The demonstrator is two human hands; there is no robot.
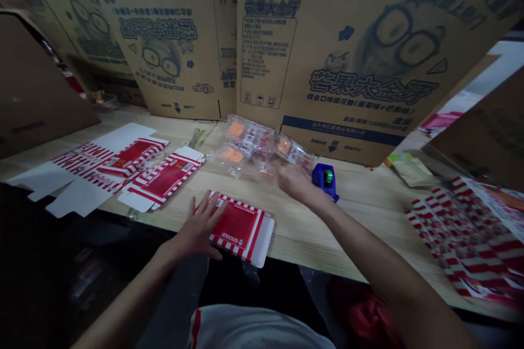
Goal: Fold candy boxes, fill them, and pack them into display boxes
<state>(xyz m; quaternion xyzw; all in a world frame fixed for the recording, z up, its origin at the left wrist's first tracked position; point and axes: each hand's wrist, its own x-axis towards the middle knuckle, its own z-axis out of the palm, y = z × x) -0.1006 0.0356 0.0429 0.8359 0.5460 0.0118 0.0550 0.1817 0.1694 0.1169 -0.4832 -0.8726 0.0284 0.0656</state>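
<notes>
My left hand (201, 226) lies flat with fingers spread on the left end of a red-and-white striped folded box (241, 227) at the table's front edge. My right hand (291, 180) reaches forward over the wooden table (360, 212) toward clear plastic packets with orange pieces inside (262, 144). Its fingers are blurred by motion, and I cannot make out whether they touch or hold a packet. A blue tape dispenser (326, 180) stands just right of that hand.
Flat red-and-white box blanks (123, 166) lie at the left, and a stack of them (470, 234) sits at the right. Large printed cardboard cartons (360, 49) wall off the back. A brown cardboard sheet (36, 92) leans at far left.
</notes>
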